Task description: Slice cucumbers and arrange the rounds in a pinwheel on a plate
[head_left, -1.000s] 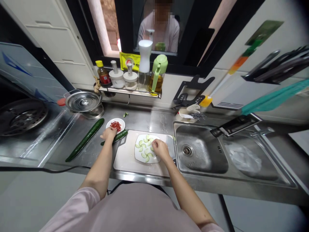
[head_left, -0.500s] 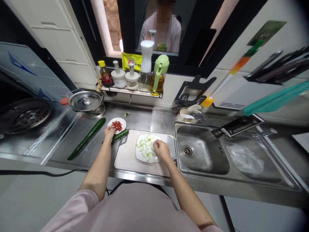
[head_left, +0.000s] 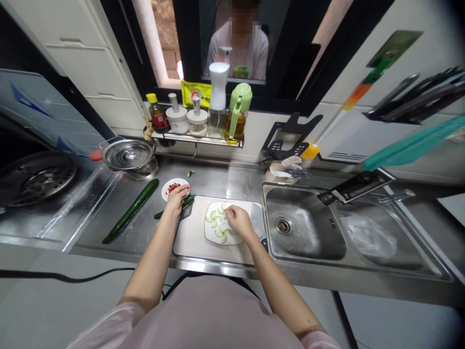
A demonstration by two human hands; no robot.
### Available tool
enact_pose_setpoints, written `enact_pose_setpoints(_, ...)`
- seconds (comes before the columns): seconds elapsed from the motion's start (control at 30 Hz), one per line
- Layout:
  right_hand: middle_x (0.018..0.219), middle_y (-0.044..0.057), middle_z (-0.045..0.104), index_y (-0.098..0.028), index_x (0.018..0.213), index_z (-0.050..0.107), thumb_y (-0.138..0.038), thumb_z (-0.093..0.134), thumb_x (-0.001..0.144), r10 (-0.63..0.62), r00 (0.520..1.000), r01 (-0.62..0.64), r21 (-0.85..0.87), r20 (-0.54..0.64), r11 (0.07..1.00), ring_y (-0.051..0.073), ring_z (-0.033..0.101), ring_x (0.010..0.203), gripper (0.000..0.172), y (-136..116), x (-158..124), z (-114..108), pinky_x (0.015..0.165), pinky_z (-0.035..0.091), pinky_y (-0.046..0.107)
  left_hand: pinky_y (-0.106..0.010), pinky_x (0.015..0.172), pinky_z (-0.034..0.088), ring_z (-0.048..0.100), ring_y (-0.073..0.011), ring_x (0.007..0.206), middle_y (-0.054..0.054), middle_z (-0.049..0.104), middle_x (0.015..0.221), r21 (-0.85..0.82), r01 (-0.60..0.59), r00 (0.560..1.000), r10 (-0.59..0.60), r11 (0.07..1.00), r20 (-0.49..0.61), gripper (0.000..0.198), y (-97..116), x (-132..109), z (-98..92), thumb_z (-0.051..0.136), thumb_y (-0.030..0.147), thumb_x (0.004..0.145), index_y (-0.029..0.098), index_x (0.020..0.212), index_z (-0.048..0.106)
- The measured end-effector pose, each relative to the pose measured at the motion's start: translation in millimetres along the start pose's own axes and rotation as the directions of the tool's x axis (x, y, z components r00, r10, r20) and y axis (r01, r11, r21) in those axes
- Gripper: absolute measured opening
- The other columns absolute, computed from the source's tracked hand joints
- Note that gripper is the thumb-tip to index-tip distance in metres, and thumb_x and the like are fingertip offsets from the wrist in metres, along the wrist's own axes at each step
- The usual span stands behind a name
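Slices (head_left: 219, 235) called for a light touch, my right hand (head_left: 239, 220) pinched together, my left hand (head_left: 177, 198) unclear in grip.

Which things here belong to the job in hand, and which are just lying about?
Likely in use:
left hand, at the small round plate of red pieces
right hand, over the square plate of green slices
cutting board, beneath

Apparently lying about:
long cucumber, untouched
lidded pot
plastic bag, in the sink
green-lidded jug
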State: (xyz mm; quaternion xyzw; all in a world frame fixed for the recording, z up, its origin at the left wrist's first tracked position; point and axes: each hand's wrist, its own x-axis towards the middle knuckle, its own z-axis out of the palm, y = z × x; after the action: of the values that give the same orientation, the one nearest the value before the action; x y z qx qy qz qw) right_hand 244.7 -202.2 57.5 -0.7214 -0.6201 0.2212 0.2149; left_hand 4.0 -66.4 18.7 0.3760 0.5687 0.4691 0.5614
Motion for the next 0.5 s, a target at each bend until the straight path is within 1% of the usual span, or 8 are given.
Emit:
enact_pose_setpoints(0.03, 0.075, 0.000, 0.065, -0.021, 0.084, 0.066, -0.027, 0.047, 0.087, -0.012, 1.000, 0.012, 0.011, -0.007, 1.000, 0.014, 0.056, 0.071, 0.021, -4, 1, -1, 0.064, 0.033, 0.022, -0.020, 0.050, 0.040, 0.062, -0.0136, 0.066, -0.009, 0.072, 0.090, -0.001, -0.004, 1.000, 0.004, 1.000, 0.004, 0.041, 2, 0, 1.1, 0.070, 0.033, 0.059, 0.015, 0.096, 0.073)
enact_pose_setpoints(0.1, 0.073, 0.000, 0.064, -0.022, 0.083, 0.066, -0.027, 0.046, 0.086, -0.027, 0.999, 0.027, 0.033, -0.020, 0.999, 0.014, 0.055, 0.070, 0.021, -11, 3, -4, 0.064, 0.034, 0.022, -0.020, 0.051, 0.040, 0.060, -0.0122, 0.062, -0.007, 0.072, 0.086, 0.006, -0.003, 0.999, 0.003, 1.000, -0.046, 0.040, 5, 3, -0.5, 0.069, 0.032, 0.058, 0.016, 0.094, 0.073)
enact_pose_setpoints(0.17, 0.073, -0.001, 0.064, -0.022, 0.082, 0.066, -0.028, 0.047, 0.086, -0.036, 0.999, 0.038, 0.054, -0.027, 0.998, 0.014, 0.055, 0.069, 0.021, -16, 3, -6, 0.064, 0.034, 0.022, -0.021, 0.053, 0.041, 0.059, -0.0124, 0.061, -0.005, 0.071, 0.080, 0.032, 0.013, 0.988, -0.007, 0.999, -0.156, 0.032, 6, 8, -6.2, 0.067, 0.030, 0.059, 0.016, 0.088, 0.072)
enact_pose_setpoints(0.23, 0.073, -0.001, 0.063, -0.021, 0.082, 0.066, -0.028, 0.047, 0.086, -0.043, 0.999, 0.045, 0.073, -0.025, 0.996, 0.014, 0.055, 0.069, 0.020, -18, 2, -6, 0.064, 0.034, 0.022, -0.022, 0.053, 0.041, 0.058, -0.0131, 0.061, -0.005, 0.070, 0.076, 0.066, 0.046, 0.962, -0.026, 0.997, -0.272, 0.026, 3, 14, -13.7, 0.064, 0.028, 0.061, 0.015, 0.082, 0.071)
enact_pose_setpoints(0.3, 0.073, 0.000, 0.063, -0.021, 0.082, 0.066, -0.028, 0.047, 0.086, -0.044, 0.999, 0.045, 0.084, -0.012, 0.995, 0.014, 0.055, 0.070, 0.021, -17, 1, -5, 0.064, 0.035, 0.022, -0.022, 0.051, 0.039, 0.058, -0.0132, 0.061, -0.005, 0.070, 0.076, 0.080, 0.080, 0.938, -0.048, 0.994, -0.343, 0.023, 0, 19, -20.7, 0.064, 0.028, 0.061, 0.015, 0.079, 0.070)
enact_pose_setpoints(0.4, 0.074, 0.001, 0.063, -0.021, 0.081, 0.066, -0.026, 0.046, 0.086, -0.026, 1.000, 0.025, 0.095, 0.009, 0.995, 0.015, 0.054, 0.071, 0.021, -13, -2, -4, 0.065, 0.035, 0.022, -0.022, 0.051, 0.038, 0.058, -0.0131, 0.061, -0.004, 0.070, 0.076, 0.082, 0.103, 0.924, -0.065, 0.991, -0.376, 0.023, -2, 21, -25.7, 0.065, 0.027, 0.061, 0.015, 0.079, 0.070)
enact_pose_setpoints(0.5, 0.073, 0.001, 0.062, -0.020, 0.081, 0.066, -0.025, 0.047, 0.084, -0.014, 1.000, 0.013, 0.124, 0.010, 0.992, 0.015, 0.054, 0.071, 0.020, -10, -4, -5, 0.066, 0.035, 0.022, -0.021, 0.050, 0.037, 0.058, -0.0131, 0.063, -0.004, 0.070, 0.080, 0.074, 0.103, 0.936, -0.072, 0.992, -0.345, 0.028, 3, 11, -19.5, 0.064, 0.030, 0.064, 0.015, 0.086, 0.071)
